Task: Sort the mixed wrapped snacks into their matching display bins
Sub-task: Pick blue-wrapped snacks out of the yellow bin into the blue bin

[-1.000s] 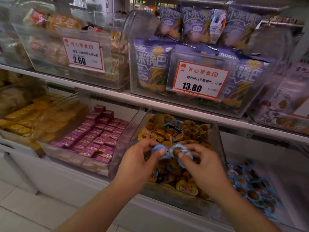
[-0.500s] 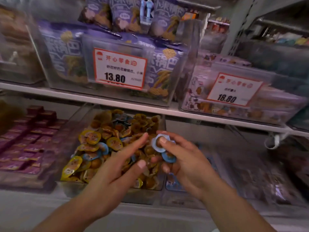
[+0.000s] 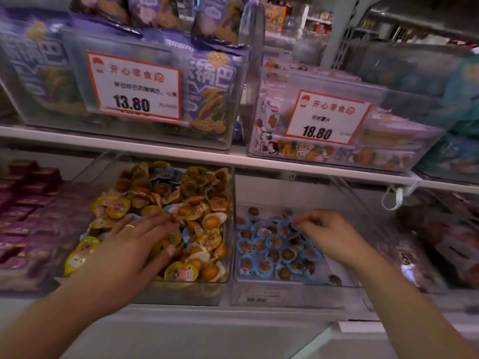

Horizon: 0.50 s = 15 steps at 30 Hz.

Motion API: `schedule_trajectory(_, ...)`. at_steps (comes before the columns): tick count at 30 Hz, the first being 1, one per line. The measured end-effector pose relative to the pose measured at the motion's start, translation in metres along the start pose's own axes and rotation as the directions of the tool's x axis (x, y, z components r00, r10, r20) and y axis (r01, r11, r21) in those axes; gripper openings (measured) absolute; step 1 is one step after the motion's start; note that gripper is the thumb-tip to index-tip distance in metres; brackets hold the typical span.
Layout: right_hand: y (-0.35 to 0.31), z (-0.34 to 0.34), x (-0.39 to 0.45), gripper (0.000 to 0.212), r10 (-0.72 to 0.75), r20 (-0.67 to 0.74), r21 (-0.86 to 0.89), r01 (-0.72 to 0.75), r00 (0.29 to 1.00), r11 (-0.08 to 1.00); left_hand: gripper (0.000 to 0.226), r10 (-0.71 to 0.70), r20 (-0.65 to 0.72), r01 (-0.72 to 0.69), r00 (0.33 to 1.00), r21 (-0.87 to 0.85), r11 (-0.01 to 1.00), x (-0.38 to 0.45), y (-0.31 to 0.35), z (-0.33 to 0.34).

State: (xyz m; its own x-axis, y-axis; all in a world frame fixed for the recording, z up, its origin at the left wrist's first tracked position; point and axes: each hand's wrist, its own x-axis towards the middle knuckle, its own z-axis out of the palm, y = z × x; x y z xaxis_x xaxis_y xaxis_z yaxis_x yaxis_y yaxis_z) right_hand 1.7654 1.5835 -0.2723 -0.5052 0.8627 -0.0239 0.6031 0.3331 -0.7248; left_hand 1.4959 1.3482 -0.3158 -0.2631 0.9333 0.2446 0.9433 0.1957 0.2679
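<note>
The clear middle bin (image 3: 228,229) holds a heap of yellow-wrapped round snacks (image 3: 114,206) with a few blue-wrapped ones mixed in. Flat on this heap rests my left hand (image 3: 137,244), its fingers stretched out, a ring on one finger. In the bin to its right (image 3: 344,255) lies a shallow layer of blue-wrapped snacks (image 3: 261,246). My right hand (image 3: 329,234) is down in that bin with its fingers curled, the tips right at the blue wrappers. Motion blur hides whether it holds any.
On the upper shelf (image 3: 181,156) stand bins of purple snack bags with a 13.80 price tag (image 3: 133,86) and an 18.80 tag (image 3: 328,117). Purple-red wrapped bars (image 3: 23,216) fill the bin to the left. Dark packs (image 3: 440,242) lie at the far right.
My right hand carried the blue-wrapped snacks from above the mixed bin right and down into the blue bin. My left hand let go of them and dropped flat onto the yellow heap.
</note>
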Motion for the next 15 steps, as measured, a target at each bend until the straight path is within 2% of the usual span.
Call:
schedule_trajectory(3,-0.027,0.029,-0.008,0.026,-0.194,-0.138,0.058,0.203,0.971,0.977,0.048,0.036,-0.013,-0.036,0.999,0.006,0.999,-0.005,0.003,-0.006)
schedule_trajectory(6,-0.064,0.064,-0.025,0.02,-0.499,-0.209,0.002,0.51,0.841,0.86,0.035,0.061,-0.042,-0.064,0.997,-0.09,0.994,-0.013,-0.001,-0.015)
schedule_trajectory(8,-0.087,0.088,-0.033,0.022,-0.618,-0.137,-0.036,0.619,0.774,0.784,0.029,0.063,-0.076,-0.076,0.995,-0.174,0.982,-0.019,-0.009,-0.019)
schedule_trajectory(11,-0.106,0.122,-0.036,0.027,-0.665,0.059,-0.094,0.667,0.744,0.739,0.026,0.048,-0.175,-0.083,0.983,-0.203,0.976,-0.026,-0.02,-0.028)
schedule_trajectory(13,-0.112,0.14,-0.031,0.035,-0.655,0.17,-0.154,0.676,0.736,0.72,0.028,0.039,-0.253,-0.064,0.967,-0.093,0.994,-0.028,-0.029,-0.029)
schedule_trajectory(15,-0.116,0.156,-0.022,0.042,-0.638,0.227,-0.194,0.676,0.736,0.711,0.029,0.0,-0.313,0.018,0.95,0.052,0.998,-0.029,-0.038,-0.029)
